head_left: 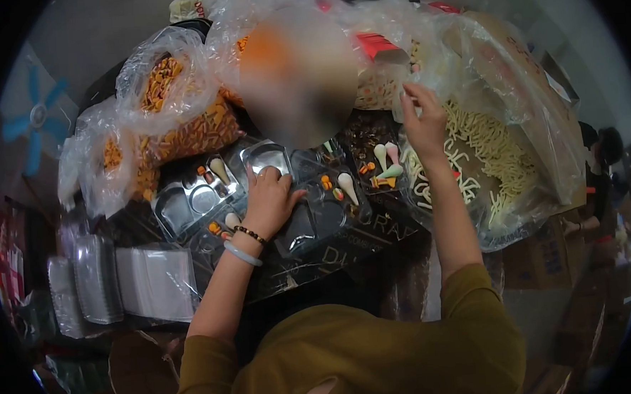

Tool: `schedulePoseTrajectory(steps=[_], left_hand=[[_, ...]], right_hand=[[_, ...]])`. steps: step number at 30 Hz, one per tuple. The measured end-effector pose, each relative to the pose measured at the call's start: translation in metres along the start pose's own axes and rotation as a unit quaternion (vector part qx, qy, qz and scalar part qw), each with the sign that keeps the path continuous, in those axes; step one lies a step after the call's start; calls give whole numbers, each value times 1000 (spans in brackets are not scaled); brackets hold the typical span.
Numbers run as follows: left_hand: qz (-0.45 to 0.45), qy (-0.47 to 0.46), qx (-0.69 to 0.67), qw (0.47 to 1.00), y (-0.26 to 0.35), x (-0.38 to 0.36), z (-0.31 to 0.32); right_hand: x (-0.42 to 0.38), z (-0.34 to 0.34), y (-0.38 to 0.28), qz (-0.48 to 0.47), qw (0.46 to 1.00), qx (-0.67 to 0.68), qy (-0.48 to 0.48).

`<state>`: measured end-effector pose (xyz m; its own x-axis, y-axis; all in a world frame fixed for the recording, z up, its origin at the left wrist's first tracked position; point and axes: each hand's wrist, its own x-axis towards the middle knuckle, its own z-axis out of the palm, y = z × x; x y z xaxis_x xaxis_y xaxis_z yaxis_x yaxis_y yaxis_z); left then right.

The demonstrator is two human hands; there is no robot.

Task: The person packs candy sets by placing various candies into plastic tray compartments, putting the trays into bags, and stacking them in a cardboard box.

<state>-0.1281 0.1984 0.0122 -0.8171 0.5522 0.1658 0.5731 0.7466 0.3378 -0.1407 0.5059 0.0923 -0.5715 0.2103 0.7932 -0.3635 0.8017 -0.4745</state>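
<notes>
My left hand (pixel 271 192) lies palm down with its fingers spread over the clear plastic trays (pixel 203 200), touching them. In the tray compartments sit small orange pieces (pixel 325 183) and cone-shaped pieces with white tops (pixel 347 188). My right hand (pixel 424 118) is raised above the right side of the table, thumb and fingers curled toward each other in a pinch. Whatever is between those fingertips is too small to make out. Just below and left of it lie a pink-topped cone piece (pixel 392 154), a pale green cone piece (pixel 390 171) and dark brown pieces (pixel 364 136).
Bags of orange-and-brown pieces (pixel 191 132) stand at the back left. On the right, an opened plastic-lined carton (pixel 540 128) holds many pale stick-like pieces (pixel 495 145). Stacked clear plastic packaging (pixel 156 280) lies front left. A blue fan (pixel 38 116) and another person (pixel 599 161) are farther off.
</notes>
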Motion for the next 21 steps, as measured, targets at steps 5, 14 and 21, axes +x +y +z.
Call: schedulePoseTrajectory(steps=[5,14,21], left_hand=[[-4,158,-16,987,-1,-38,-19],[-132,170,-21,976,-10,-125,-36],[-147,185,-53,970,-2,-108,-26]], right_hand=[[127,36,13,-125,992,-32,3],[241,139,139,101,801,-24,-590],[244,162,155,-77,843,-105,-523]])
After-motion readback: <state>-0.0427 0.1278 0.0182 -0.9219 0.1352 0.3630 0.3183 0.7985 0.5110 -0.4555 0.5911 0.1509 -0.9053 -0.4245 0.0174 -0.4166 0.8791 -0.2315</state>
